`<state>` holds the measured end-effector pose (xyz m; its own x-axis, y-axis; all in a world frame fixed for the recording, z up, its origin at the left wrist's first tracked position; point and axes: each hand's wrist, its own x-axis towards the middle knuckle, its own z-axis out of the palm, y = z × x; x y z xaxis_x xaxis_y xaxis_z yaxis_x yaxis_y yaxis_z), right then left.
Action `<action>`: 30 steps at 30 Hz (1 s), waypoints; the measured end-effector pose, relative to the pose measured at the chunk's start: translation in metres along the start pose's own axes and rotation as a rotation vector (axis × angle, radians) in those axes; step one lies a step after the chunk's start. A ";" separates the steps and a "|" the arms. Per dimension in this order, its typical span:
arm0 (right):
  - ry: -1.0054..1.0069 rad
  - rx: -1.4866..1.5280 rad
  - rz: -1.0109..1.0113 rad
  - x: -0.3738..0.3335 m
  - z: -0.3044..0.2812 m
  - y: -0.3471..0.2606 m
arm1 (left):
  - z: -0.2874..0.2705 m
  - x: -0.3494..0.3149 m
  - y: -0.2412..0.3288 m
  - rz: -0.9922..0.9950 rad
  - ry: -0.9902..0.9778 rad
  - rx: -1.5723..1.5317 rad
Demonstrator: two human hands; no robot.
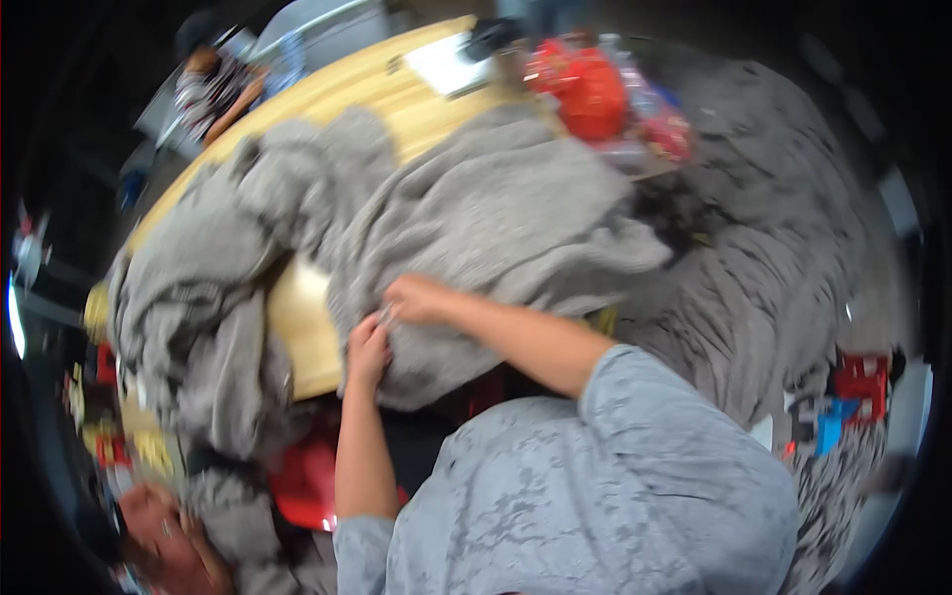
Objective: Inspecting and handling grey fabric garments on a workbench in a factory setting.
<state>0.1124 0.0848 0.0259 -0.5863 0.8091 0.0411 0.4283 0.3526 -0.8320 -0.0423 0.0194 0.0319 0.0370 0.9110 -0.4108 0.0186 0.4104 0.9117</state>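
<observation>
Grey, fleecy fabric (pixel 506 198) lies in thick folds over the table and hangs past its near edge. My left hand (pixel 368 349) is closed on the near left edge of this cloth, fingers bunched together. Right beside it, my right hand (pixel 416 299) is closed too, knuckles up, with the forearm reaching across the fabric from the right. Between the two hands shows a small pale bit, too blurred to name. What the right fingers grip is hidden.
Another grey fabric heap (pixel 213 268) covers the left of the wooden table (pixel 312 337). Red plastic bags (pixel 590 89) and a white sheet (pixel 448 65) are at the far side. A large grey cloth pile (pixel 764 238) is on the right. Other people sit far left and lower left.
</observation>
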 end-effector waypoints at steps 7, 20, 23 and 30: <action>-0.173 0.169 -0.015 -0.001 -0.006 0.003 | -0.008 -0.002 -0.004 0.041 -0.098 0.031; -0.054 -0.071 0.242 -0.097 -0.091 -0.035 | -0.005 -0.005 0.004 0.139 -0.022 0.062; 0.015 -0.007 0.197 -0.104 -0.092 -0.036 | 0.014 -0.006 0.025 0.647 0.089 0.546; 0.091 0.044 0.135 -0.099 -0.085 -0.029 | 0.061 -0.011 0.059 0.774 -0.042 0.912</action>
<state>0.2159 0.0345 0.0933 -0.4597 0.8878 -0.0239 0.4670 0.2187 -0.8568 0.0197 0.0314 0.0904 0.3829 0.8943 0.2316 0.6784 -0.4424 0.5865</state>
